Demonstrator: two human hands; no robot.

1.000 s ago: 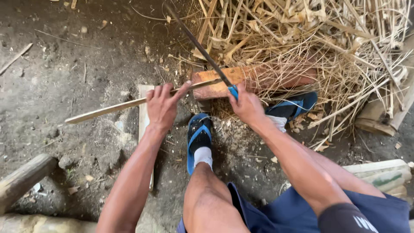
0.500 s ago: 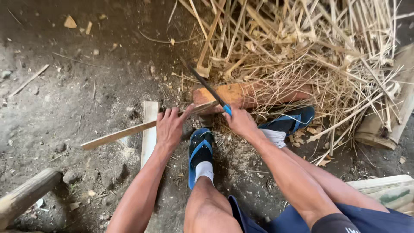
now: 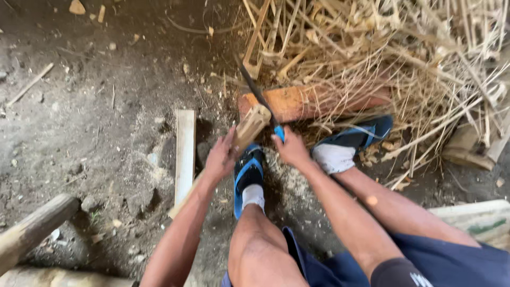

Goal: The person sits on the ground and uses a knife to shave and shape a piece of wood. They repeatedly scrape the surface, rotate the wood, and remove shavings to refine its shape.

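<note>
A rough bamboo-splitting yard: bare dirt floor (image 3: 90, 106), heaped bamboo strips (image 3: 404, 58), scattered shavings (image 3: 287, 180).

L hand (image 3: 222, 158): arm comes up from the near edge, forearm bare, elbow bent slightly, wrist about straight. Fingers curled shut around the pale split bamboo strip (image 3: 249, 127), thumb on the right side; grip sits just below the strip's far end. R hand (image 3: 291, 149): arm reaches in from near right, forearm bare, dark sleeve at the upper arm by the frame edge. Fist closed on the blue handle of the long dark blade (image 3: 257, 95), knuckles facing far, wrist a bit cocked to the left. Both hands near each other, not touching, approx. same distance out. Both knees bent, bare legs below the arms.
</note>
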